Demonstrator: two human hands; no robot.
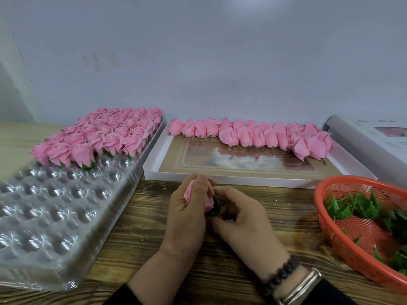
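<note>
Roses (pixel 105 133) far left are soft pink with green bases, near rose (pixel 208 204) is the same pink. Right basket (pixel 328 225) is orange-red mesh, leaves (pixel 361 205) in it green, table (pixel 275 216) is streaky brown wood grain

Craft workshop bench, trays of pink roses (pixel 123 137), basket of green calyxes (pixel 361 208)

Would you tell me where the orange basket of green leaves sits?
Head view: the orange basket sits at the table's right edge, right of the right hand, before the white box.
</note>
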